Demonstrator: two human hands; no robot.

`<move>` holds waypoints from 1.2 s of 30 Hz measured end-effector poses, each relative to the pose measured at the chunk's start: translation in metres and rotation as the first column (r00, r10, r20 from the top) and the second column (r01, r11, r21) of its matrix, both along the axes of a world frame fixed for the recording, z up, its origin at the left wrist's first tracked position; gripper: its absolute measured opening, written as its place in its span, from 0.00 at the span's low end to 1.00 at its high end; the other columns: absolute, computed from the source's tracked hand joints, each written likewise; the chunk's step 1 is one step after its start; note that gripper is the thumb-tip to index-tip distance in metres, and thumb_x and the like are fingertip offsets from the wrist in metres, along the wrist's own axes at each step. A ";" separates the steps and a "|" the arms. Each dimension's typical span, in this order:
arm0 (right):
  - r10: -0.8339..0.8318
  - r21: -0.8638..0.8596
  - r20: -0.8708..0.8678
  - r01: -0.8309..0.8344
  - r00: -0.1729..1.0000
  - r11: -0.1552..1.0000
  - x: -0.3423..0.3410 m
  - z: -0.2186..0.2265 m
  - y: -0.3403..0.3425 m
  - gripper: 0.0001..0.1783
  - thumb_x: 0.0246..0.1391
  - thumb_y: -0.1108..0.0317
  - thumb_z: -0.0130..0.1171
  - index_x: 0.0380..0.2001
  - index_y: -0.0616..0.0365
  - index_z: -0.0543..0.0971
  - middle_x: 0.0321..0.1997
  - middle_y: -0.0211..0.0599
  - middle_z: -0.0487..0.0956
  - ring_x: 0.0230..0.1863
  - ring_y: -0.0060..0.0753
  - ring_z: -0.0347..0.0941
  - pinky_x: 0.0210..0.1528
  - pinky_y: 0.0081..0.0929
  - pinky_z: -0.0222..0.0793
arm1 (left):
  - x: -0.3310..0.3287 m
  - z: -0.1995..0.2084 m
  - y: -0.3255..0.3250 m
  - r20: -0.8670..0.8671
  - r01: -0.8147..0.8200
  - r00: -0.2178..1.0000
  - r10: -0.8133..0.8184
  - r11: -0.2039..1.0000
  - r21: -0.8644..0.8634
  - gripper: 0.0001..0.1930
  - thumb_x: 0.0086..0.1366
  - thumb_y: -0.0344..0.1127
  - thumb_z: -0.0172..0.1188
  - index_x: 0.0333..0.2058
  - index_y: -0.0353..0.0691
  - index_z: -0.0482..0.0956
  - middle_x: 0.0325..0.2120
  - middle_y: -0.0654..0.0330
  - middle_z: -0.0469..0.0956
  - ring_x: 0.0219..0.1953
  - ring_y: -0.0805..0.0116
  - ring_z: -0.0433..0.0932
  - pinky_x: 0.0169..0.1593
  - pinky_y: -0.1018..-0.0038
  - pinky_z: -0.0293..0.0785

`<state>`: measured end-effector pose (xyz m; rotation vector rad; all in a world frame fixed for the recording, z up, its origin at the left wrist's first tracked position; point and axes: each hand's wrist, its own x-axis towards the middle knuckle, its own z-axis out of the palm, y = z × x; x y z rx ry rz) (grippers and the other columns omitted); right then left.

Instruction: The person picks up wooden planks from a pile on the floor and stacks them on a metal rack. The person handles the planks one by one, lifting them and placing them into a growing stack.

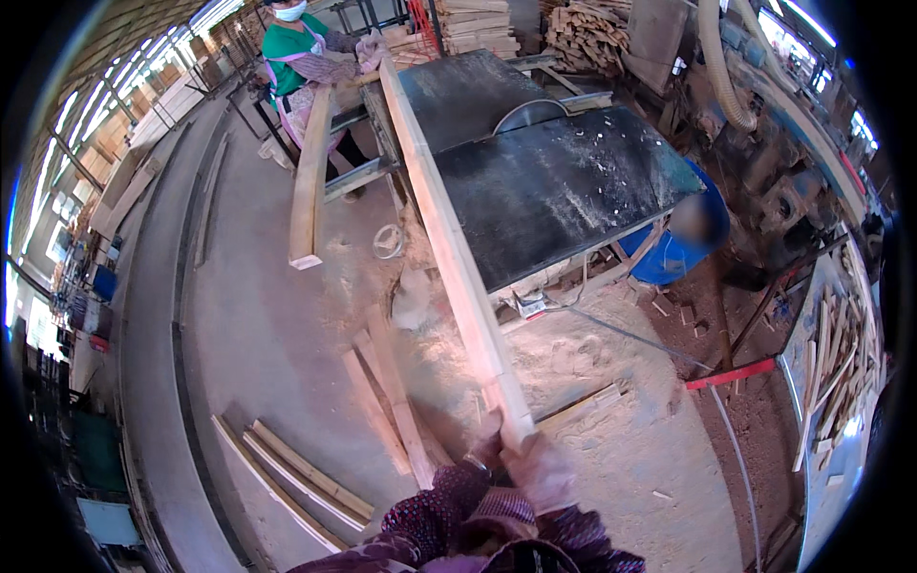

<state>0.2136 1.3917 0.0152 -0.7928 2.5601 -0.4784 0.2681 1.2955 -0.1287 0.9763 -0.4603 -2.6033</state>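
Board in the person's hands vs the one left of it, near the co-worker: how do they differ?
Length: the held board looks much longer than the left board.
Near end: the held board's is in the left hand and right hand; the left board's is free.
Place: the held board runs along the black table's edge; the left board sits apart from it.
Shared: both are straight, pale wood.

The plank (449, 246) lies left of the saw blade (531, 116) (loose boards (313, 469) farther left).
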 end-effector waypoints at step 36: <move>0.151 -0.072 -0.103 -0.159 0.983 0.985 -0.081 -0.028 0.001 0.21 0.48 0.52 0.66 0.39 0.54 0.76 0.31 0.44 0.79 0.32 0.51 0.79 0.33 0.49 0.72 | -0.125 0.058 -0.019 0.322 -0.124 0.901 0.292 0.882 -0.455 0.38 0.51 0.20 0.64 0.57 0.44 0.53 0.28 0.63 0.69 0.27 0.70 0.73 0.27 0.72 0.76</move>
